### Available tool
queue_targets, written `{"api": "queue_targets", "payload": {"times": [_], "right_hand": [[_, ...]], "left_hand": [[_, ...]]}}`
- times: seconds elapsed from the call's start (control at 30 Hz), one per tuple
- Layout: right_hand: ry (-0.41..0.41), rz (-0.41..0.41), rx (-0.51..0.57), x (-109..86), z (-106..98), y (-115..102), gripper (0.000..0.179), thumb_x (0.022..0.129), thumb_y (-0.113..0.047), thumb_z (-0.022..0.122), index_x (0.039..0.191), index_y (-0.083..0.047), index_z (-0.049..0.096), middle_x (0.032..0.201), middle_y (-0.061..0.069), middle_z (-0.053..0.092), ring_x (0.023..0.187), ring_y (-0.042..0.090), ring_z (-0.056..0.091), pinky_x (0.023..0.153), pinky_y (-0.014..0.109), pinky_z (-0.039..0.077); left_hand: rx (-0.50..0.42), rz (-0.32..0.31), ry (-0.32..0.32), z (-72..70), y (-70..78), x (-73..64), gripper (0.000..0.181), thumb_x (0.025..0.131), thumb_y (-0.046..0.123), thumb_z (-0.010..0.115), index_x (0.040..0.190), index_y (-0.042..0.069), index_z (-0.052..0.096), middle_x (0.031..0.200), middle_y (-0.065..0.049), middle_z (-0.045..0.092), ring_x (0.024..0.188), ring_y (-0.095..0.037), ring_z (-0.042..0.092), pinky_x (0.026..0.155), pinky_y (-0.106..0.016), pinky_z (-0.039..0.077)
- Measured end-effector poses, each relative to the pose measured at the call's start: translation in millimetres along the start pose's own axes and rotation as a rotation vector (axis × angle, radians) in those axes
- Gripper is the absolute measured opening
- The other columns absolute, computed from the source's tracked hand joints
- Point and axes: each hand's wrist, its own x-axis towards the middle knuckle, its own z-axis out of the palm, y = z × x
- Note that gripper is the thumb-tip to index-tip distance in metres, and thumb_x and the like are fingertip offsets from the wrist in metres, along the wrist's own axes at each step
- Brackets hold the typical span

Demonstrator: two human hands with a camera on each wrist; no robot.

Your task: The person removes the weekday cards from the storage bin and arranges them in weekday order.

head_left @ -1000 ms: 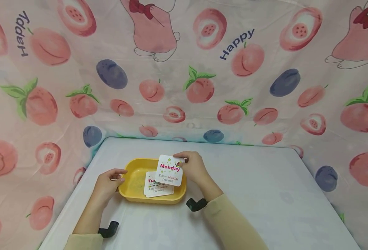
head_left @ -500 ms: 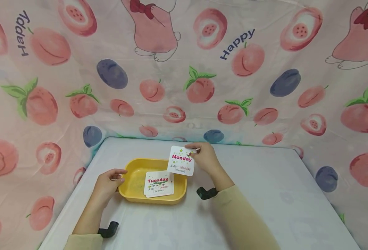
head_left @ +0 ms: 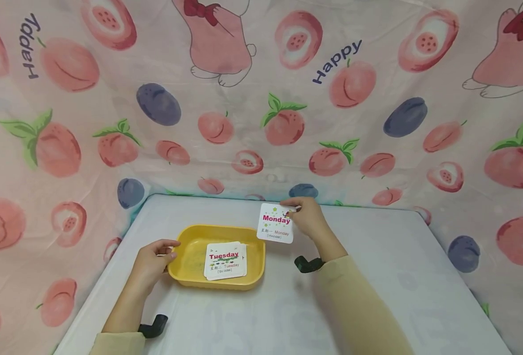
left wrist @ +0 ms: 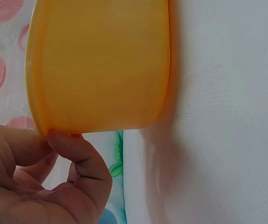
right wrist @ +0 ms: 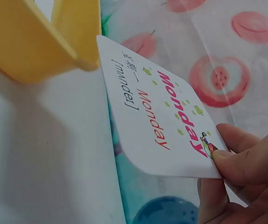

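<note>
Right hand (head_left: 308, 217) pinches the square white "Monday" card (head_left: 272, 228) by its right edge, the card extending leftward, raised above the white counter (head_left: 377, 296) near the far right corner of the yellow oblong plastic tray (head_left: 190, 261). Tray's long axis runs left-right between hands; left hand (head_left: 150, 264) pinches its left end, square white "Tuesday" card (head_left: 223, 261) inside.

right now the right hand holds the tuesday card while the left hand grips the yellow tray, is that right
Not quite: the right hand holds the Monday card, as the right wrist view shows. The left hand does grip the yellow tray.
</note>
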Motion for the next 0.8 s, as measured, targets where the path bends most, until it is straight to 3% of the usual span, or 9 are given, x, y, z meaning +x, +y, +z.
{"api": "queue_targets", "payload": {"times": [0.43,0.7,0.8], "right_hand": [[-0.019,-0.034,0.0,15.1,-15,27,0.037,0.101,0.001,0.064,0.13,-0.016,0.079,0.142,0.012,0.066,0.107,0.029,0.056,0.078,0.032,0.05],[-0.067,-0.01,-0.011,24.3,-5,44,0.035,0.101,0.0,0.066,0.128,-0.016,0.08,0.144,0.012,0.068,0.122,0.032,0.06,0.101,0.045,0.052],[-0.071,-0.001,-0.007,27.6,0,52,0.034,0.1,0.0,0.067,0.126,-0.016,0.08,0.142,0.011,0.069,0.121,0.032,0.06,0.102,0.047,0.051]], "left_hand": [[-0.003,0.012,0.005,-0.7,1.0,-1.5,0.033,0.104,0.003,0.065,0.136,0.001,0.069,0.115,-0.016,0.056,0.099,-0.027,0.059,0.075,-0.024,0.063],[-0.003,0.01,0.004,-0.9,1.7,-1.6,0.033,0.104,0.003,0.065,0.136,0.0,0.069,0.115,-0.016,0.056,0.098,-0.027,0.059,0.074,-0.024,0.062],[-0.005,0.012,0.003,-0.7,1.7,-1.2,0.033,0.104,0.003,0.065,0.137,0.0,0.069,0.114,-0.016,0.056,0.098,-0.027,0.059,0.074,-0.024,0.062]]}}
